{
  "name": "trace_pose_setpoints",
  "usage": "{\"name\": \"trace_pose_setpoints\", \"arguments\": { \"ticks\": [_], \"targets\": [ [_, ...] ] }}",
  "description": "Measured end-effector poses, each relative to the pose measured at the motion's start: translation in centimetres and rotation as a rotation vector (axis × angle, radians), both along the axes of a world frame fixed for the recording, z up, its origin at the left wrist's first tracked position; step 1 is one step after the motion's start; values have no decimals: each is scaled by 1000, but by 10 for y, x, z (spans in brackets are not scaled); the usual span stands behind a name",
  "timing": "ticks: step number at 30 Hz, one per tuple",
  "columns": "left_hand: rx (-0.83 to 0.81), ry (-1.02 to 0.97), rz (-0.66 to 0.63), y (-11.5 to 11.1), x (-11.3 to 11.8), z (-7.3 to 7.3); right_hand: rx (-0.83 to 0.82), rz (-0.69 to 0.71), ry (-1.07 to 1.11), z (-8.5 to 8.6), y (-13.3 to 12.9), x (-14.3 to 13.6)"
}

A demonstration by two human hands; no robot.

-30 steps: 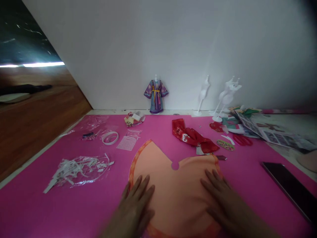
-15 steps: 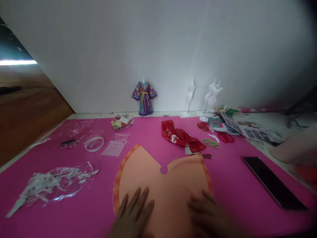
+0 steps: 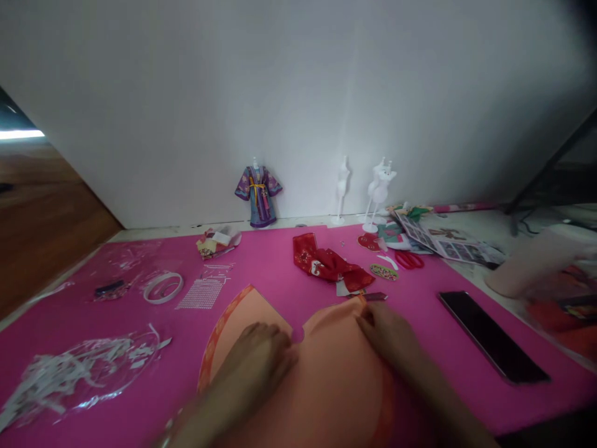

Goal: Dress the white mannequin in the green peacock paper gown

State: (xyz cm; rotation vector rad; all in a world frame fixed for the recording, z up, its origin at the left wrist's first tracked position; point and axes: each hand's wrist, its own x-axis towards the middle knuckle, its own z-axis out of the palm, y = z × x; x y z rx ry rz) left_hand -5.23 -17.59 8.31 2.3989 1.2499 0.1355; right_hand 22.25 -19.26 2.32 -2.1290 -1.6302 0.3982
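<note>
A round-edged piece of orange fabric [image 3: 326,373] with a patterned darker border and a small rounded notch lies spread on the pink mat. My left hand [image 3: 263,351] rests on it, fingers curled in beside the notch. At the upper right corner my right hand [image 3: 385,326] pinches the fabric between thumb and fingers, and a slight fold shows there. Just beyond the fabric lies a crumpled red patterned cloth [image 3: 329,261]. What the left fingertips grip is partly hidden by the hand.
The pink mat [image 3: 261,261] carries a phone [image 3: 489,336] at right and a tape roll [image 3: 163,288], a bead sheet [image 3: 203,292] and a plastic bag of white strips [image 3: 69,379] at left. Against the wall stand a dressed doll form [image 3: 259,193] and white mannequins [image 3: 342,186].
Both hands have moved forward over the fabric, from lying flat to gripping it near the notch and the right corner. The view has shifted a little to the right.
</note>
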Motion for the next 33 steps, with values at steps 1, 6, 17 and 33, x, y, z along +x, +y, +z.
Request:
{"name": "trace_pose_setpoints", "arguments": {
  "ticks": [1, 6, 17, 33],
  "targets": [
    [-95, -118, 38, 13, 11, 0, 26, 18, 22, 1, 1, -3],
    [-420, -340, 107, 63, 57, -23, 131, 181, 266, 12, -6, -21],
    [-775, -591, 119, 66, 67, -26, 141, 215, 1011, 15, -27, -27],
    [-224, -522, 164, 91, 42, -21, 291, 236, 469, 14, -42, 7]
  ]
}}
